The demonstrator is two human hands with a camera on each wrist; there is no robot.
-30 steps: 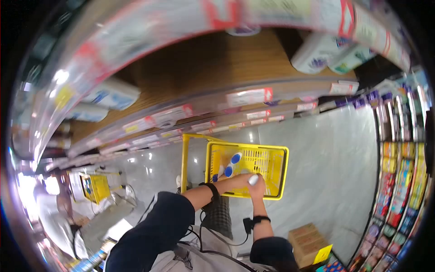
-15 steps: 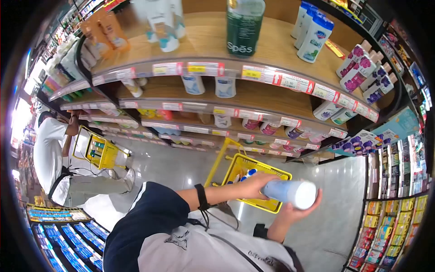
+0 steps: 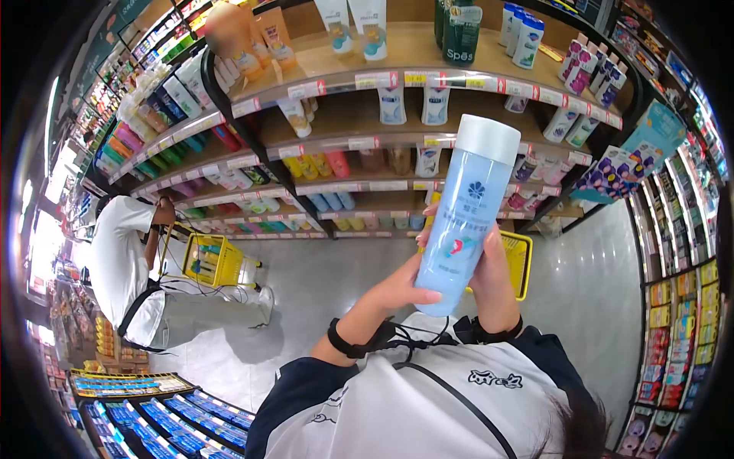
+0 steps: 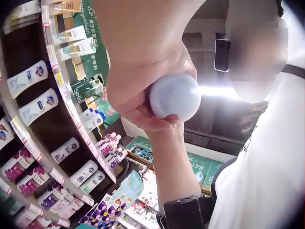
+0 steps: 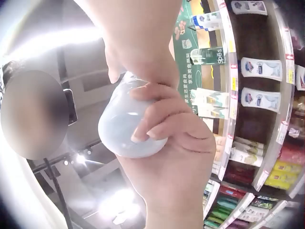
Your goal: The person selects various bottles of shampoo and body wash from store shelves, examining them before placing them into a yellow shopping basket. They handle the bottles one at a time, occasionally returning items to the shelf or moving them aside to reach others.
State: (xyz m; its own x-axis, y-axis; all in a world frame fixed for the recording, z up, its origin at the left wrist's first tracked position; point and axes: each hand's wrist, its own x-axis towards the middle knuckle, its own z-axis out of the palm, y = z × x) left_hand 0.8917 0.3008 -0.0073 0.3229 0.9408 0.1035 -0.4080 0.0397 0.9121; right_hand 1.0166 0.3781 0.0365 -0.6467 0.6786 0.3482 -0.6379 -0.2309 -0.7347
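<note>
A pale blue bottle (image 3: 463, 222) with a white cap leans slightly right in the head view, cap uppermost. Its printed front, with dark lettering and a small red mark, faces the head camera. My left hand (image 3: 409, 284) grips its lower left side, thumb across the front near the base. On the other side my right hand (image 3: 495, 264) holds it, thumb along the edge. The round bottle base (image 4: 175, 98) shows between the hands in the left wrist view. Curled fingers (image 5: 164, 117) wrap the bottle in the right wrist view.
Behind the hands stands a yellow shopping basket (image 3: 524, 268), partly hidden. Curved shelves (image 3: 344, 88) of bottles and tubes rise in front. A person in white (image 3: 126, 268) with another yellow basket (image 3: 218, 260) is at the left. Stocked racks (image 3: 680, 329) line the right side.
The bottle has come up from low over the basket and swung from lying sideways to cap up, its printed front now visible. The head view has tilted up toward the shelves.
</note>
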